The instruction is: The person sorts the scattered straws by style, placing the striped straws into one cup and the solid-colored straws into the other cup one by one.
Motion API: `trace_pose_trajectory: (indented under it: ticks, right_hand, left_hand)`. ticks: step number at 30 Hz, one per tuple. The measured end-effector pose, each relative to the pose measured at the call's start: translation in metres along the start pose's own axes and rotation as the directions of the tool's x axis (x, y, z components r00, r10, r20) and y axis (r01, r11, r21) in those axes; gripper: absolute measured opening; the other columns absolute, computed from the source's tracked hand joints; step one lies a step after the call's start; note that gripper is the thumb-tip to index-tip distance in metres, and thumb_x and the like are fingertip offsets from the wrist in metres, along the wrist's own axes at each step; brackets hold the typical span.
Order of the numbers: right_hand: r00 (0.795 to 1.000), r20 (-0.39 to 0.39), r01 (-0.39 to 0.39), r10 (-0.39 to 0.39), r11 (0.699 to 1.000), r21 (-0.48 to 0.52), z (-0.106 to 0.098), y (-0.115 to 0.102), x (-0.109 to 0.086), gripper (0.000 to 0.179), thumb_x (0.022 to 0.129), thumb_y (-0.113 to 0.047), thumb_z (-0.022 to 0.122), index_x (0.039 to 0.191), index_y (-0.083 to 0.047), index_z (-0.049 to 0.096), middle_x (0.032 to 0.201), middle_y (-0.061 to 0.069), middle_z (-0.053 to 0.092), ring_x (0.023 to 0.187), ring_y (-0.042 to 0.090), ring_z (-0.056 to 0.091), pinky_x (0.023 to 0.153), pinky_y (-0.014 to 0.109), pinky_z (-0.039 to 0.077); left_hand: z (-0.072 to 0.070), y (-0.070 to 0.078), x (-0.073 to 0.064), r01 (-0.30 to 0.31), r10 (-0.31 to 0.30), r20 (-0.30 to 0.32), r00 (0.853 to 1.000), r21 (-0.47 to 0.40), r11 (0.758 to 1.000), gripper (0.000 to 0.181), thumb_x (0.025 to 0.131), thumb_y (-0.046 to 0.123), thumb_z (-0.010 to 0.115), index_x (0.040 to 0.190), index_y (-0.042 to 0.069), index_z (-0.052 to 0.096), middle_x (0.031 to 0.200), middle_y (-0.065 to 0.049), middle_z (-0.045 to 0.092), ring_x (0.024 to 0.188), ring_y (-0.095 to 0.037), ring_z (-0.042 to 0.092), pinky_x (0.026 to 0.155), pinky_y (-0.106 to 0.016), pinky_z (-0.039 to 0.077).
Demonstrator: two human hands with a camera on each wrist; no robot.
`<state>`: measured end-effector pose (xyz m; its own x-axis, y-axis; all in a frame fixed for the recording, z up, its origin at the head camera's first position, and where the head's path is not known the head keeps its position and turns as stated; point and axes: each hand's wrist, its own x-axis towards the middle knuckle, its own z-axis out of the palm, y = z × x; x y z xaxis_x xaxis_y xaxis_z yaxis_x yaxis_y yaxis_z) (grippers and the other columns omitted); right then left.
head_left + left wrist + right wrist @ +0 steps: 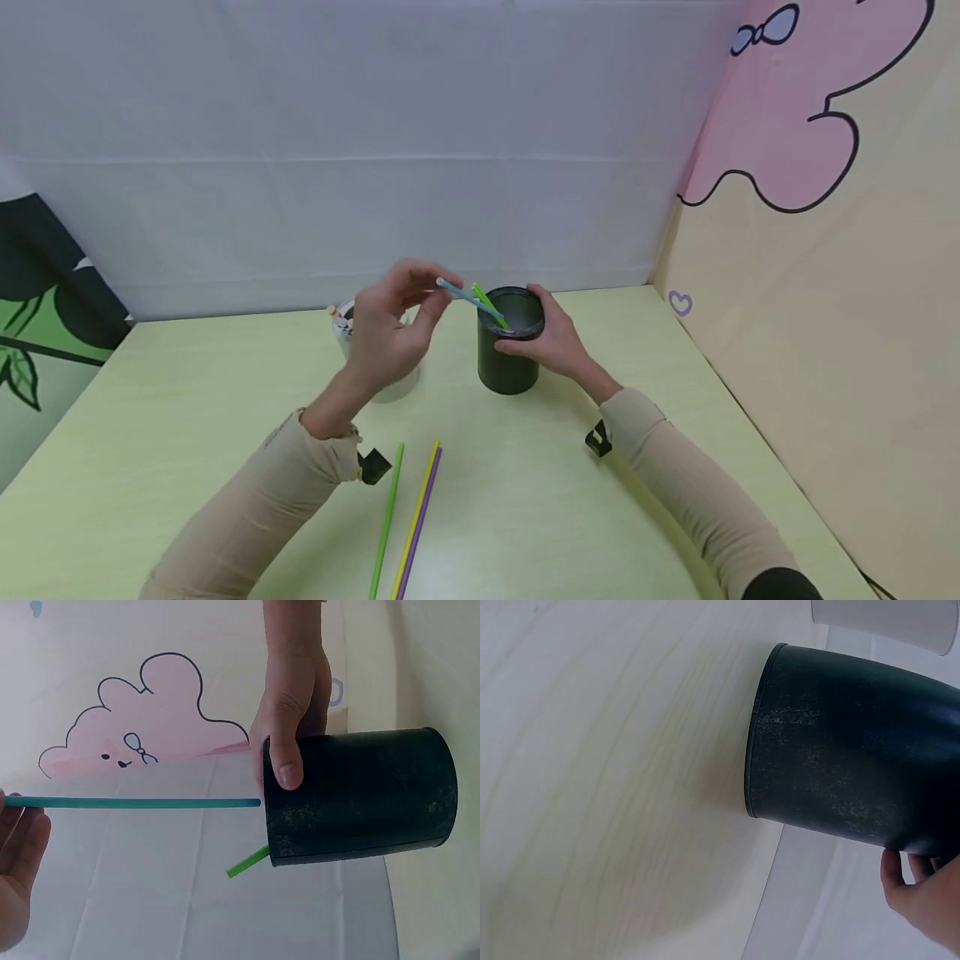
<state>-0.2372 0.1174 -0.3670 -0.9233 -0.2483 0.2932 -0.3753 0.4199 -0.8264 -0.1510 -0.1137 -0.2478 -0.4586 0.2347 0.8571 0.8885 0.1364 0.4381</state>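
My left hand (392,337) pinches one end of a blue straw (150,802) between thumb and fingers. The straw's other end points at the mouth of a dark green cylindrical cup (507,367); in the left wrist view its tip is right at the rim. My right hand (558,340) grips the cup near its top, thumb on the near side and fingers round the far right. A bright green straw (247,862) stands in the cup, its end sticking out over the rim. In the right wrist view the cup's base is close over the table.
Nearer me on the table lie a green straw (387,517), a yellow straw (416,517) and a purple straw (422,521), the last two side by side. A white cup (397,390) stands partly hidden behind my left hand. A white curtain-like sheet (337,217) closes the back.
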Motion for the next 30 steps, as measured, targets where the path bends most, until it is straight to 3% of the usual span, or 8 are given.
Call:
trace_pose_trajectory:
  ticks: [3,7,15,23,25,30]
  right_hand:
    - [1.0,-0.003,0.003,-0.003,1.0,-0.002,0.0,0.001,0.001,0.101,0.068,-0.033,0.087,0.148,-0.013,0.027,0.137,0.009,0.045,0.117,0.025,0.05,0.096,0.044,0.045]
    - [1.0,-0.009,0.007,-0.007,1.0,0.005,0.0,0.0,0.001,0.101,0.068,-0.033,0.087,0.147,-0.013,0.028,0.136,0.009,0.046,0.116,0.026,0.051,0.097,0.045,0.045]
    - [1.0,0.006,0.004,-0.004,1.0,0.011,0.0,0.001,0.001,0.101,0.069,-0.033,0.086,0.148,-0.013,0.027,0.138,0.01,0.044,0.118,0.027,0.05,0.097,0.046,0.045]
    - [1.0,0.002,0.002,-0.002,1.0,0.017,0.0,0.0,0.001,0.102,0.069,-0.034,0.086,0.148,-0.012,0.027,0.138,0.01,0.044,0.117,0.027,0.05,0.096,0.046,0.046]
    - [1.0,0.006,-0.001,0.0,1.0,0.017,0.0,0.0,0.001,0.102,0.069,-0.034,0.086,0.149,-0.012,0.026,0.138,0.01,0.044,0.117,0.027,0.05,0.096,0.046,0.046]
    - [1.0,0.005,-0.009,0.009,1.0,0.013,0.0,0.001,0.001,0.102,0.069,-0.033,0.086,0.149,-0.012,0.025,0.139,0.01,0.044,0.118,0.027,0.05,0.097,0.046,0.046]
  left_hand:
    - [0.002,-0.011,0.004,0.099,-0.103,-0.05,0.993,-0.064,0.993,0.012,0.089,-0.009,0.059,0.101,-0.008,0.059,0.095,-0.018,0.068,0.083,-0.012,0.067,0.076,-0.026,0.056]
    - [0.007,-0.026,0.007,0.207,-0.222,-0.105,0.969,-0.131,0.969,0.012,0.09,-0.006,0.061,0.101,-0.008,0.057,0.094,-0.021,0.067,0.082,-0.013,0.067,0.073,-0.027,0.057]
    - [0.02,-0.055,0.001,0.399,-0.44,-0.163,0.883,-0.234,0.887,0.013,0.09,-0.003,0.062,0.101,-0.008,0.057,0.096,-0.024,0.065,0.081,-0.019,0.067,0.073,-0.028,0.057]
    - [0.033,-0.076,-0.01,0.537,-0.58,-0.157,0.799,-0.249,0.806,0.015,0.091,0.004,0.065,0.1,-0.006,0.057,0.097,-0.018,0.066,0.081,-0.023,0.068,0.073,-0.028,0.057]
    - [0.036,-0.08,-0.012,0.559,-0.599,-0.156,0.785,-0.24,0.794,0.018,0.09,0.006,0.066,0.101,-0.006,0.057,0.095,-0.015,0.065,0.082,-0.026,0.068,0.073,-0.027,0.057]
    - [0.042,-0.087,-0.018,0.581,-0.619,-0.151,0.771,-0.233,0.78,0.023,0.09,0.006,0.067,0.103,-0.009,0.057,0.092,-0.009,0.064,0.08,-0.017,0.068,0.073,-0.026,0.057]
